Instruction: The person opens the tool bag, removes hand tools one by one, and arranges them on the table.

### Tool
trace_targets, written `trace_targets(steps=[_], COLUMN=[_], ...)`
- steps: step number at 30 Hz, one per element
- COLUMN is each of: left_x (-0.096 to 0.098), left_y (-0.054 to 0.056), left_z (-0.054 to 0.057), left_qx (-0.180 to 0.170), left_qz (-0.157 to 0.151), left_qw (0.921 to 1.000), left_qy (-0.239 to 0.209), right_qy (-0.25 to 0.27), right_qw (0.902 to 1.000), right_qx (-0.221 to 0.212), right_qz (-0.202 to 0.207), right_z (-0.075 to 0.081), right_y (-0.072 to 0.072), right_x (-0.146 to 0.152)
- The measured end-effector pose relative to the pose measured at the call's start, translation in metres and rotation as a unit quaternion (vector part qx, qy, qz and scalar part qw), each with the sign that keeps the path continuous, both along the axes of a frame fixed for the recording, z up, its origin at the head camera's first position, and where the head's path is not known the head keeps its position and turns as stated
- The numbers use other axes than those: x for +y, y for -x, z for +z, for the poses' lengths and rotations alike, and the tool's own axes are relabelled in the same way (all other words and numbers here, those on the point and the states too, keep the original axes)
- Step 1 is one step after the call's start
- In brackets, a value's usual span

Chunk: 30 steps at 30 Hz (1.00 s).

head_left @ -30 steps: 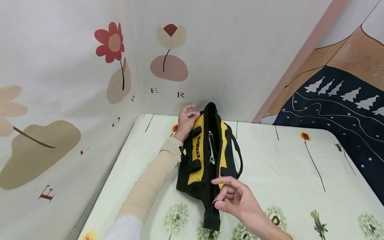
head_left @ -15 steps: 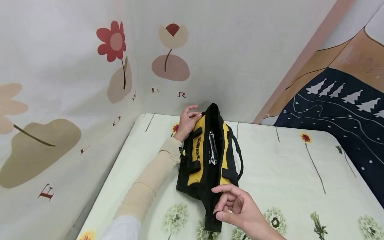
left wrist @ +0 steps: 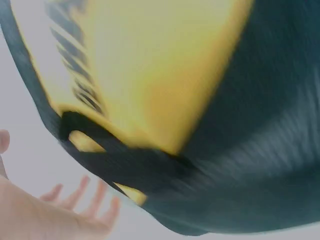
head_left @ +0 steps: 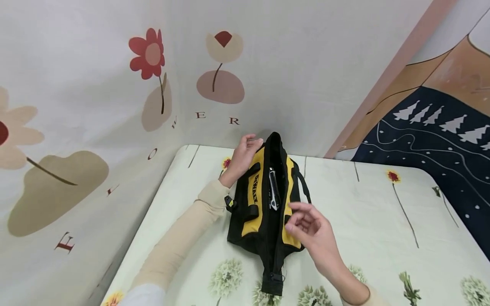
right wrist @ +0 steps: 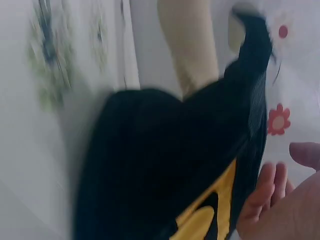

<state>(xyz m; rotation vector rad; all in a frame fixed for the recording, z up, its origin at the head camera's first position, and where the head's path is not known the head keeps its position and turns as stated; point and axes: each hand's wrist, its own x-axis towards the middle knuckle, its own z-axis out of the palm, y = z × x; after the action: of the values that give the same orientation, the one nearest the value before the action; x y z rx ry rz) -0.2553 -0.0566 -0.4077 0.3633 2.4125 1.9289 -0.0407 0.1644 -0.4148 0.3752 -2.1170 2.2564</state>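
A black and yellow tool bag (head_left: 252, 227) stands on the bed-like surface with its long top mouth unzipped. Inside the mouth lies a utility knife (head_left: 274, 189) with a silver and black body. My left hand (head_left: 243, 156) is at the bag's far left top edge, fingers loosely bent and holding nothing; whether it touches the fabric I cannot tell. Over the right near side of the bag is my right hand (head_left: 315, 238), its fingers loosely curled around nothing. The zipper end (head_left: 274, 277) sits on the near tail of the bag, away from both hands.
A pale floral sheet (head_left: 367, 212) covers the surface under the bag. Fabric walls (head_left: 291, 76) with printed flowers and letters rise behind and to the left. A dark cloth with white trees (head_left: 432, 140) hangs at the right. One carry handle (head_left: 304, 182) sticks out rightward.
My right hand has let go of the zipper end at the near tail and moved up and right. The left hand has shifted slightly right and lifted a little. The bag's mouth has opened further toward me.
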Motion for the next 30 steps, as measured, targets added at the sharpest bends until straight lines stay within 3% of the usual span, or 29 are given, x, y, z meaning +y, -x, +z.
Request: trace_targets(steps=[4, 7, 13, 19, 25, 30], left_x=[0.010, 0.014, 0.018, 0.018, 0.000, -0.016], left_y=[-0.020, -0.032, -0.050, -0.065, -0.084, -0.089], left_z=[0.016, 0.019, 0.011, 0.006, 0.012, 0.019], left_qx=[-0.019, -0.025, -0.031, -0.003, 0.014, 0.012], left_qz=[-0.009, -0.013, -0.020, -0.035, -0.054, -0.081], left_qw=[0.9994, 0.9983, 0.9939, 0.9897, 0.9889, 0.9854], left_qy=[0.027, 0.052, 0.104, 0.139, 0.138, 0.150], right_qy=[-0.061, -0.088, -0.114, -0.146, -0.155, -0.125], right_qw=[0.9913, 0.9839, 0.9816, 0.9782, 0.9770, 0.9803], right_qx=[0.041, 0.048, 0.006, -0.003, -0.007, -0.016], right_qz=[-0.109, -0.148, -0.153, -0.148, -0.146, -0.152], right_z=[0.001, 0.000, -0.006, -0.010, -0.007, -0.003], right_y=[0.027, 0.043, 0.061, 0.061, 0.055, 0.061], right_x=[-0.002, -0.004, -0.008, -0.006, 0.000, 0.003])
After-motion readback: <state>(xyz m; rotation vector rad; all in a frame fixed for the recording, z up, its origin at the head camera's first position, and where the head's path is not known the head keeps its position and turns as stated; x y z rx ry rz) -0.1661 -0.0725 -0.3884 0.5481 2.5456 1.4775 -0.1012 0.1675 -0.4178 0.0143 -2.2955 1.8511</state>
